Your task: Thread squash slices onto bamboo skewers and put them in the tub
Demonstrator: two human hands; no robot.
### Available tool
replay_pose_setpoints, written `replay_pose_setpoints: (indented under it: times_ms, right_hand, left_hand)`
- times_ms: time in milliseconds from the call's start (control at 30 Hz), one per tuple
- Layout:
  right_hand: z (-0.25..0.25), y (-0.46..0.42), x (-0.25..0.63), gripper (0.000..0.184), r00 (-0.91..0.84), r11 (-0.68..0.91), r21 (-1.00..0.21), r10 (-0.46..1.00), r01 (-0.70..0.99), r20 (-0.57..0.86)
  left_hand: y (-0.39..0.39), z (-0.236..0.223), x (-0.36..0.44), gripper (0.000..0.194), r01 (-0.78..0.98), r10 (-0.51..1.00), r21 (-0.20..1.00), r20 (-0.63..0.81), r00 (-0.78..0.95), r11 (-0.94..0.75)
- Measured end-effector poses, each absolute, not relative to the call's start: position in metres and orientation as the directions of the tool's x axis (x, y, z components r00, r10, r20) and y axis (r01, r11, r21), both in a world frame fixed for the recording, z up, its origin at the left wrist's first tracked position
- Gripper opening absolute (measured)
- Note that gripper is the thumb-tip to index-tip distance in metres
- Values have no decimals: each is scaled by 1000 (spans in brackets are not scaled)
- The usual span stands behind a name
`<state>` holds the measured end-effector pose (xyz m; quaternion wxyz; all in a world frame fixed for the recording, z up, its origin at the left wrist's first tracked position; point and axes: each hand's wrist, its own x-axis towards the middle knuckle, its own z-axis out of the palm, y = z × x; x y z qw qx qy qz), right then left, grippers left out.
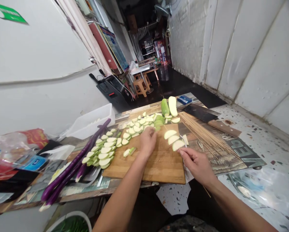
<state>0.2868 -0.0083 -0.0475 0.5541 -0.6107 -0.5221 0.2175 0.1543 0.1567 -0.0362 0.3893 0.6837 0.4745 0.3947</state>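
My right hand (197, 163) pinches a thin bamboo skewer (170, 132) that runs up over a wooden cutting board (159, 164); three pale zucchini slices (172, 139) sit threaded along it. My left hand (148, 140) is closed over the heap of cut zucchini slices (137, 125) at the board's far edge, fingers curled on a slice. More slices (103, 151) are spread to the left of the board. Two zucchini halves (169, 106) lie beyond.
Long purple eggplants (74, 161) lie left of the board. A bundle of bamboo skewers (202, 133) and a cleaver (207, 117) lie to the right. A clear plastic tub (91, 120) stands at the left wall, plastic bags (14, 151) beside it. Stools and tables stand down the corridor.
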Motion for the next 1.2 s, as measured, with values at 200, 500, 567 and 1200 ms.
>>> replay_pose_setpoints:
  times_ms: [200, 500, 567, 1200]
  right_hand:
    - [-46, -16, 265, 23, 249, 178, -878, 917, 444, 312]
    - [-52, -14, 244, 23, 176, 201, -875, 936, 440, 303]
    - [-54, -13, 244, 23, 185, 195, -873, 935, 448, 304]
    - [-53, -10, 245, 23, 178, 171, -859, 941, 483, 287]
  left_hand:
    - [147, -14, 139, 6, -235, 880, 877, -331, 340, 420]
    - [143, -6, 124, 12, -440, 857, 736, -429, 285, 515]
    - [144, -9, 121, 12, -441, 883, 765, -393, 258, 469]
    - [144, -15, 115, 6, -400, 887, 792, -417, 200, 462]
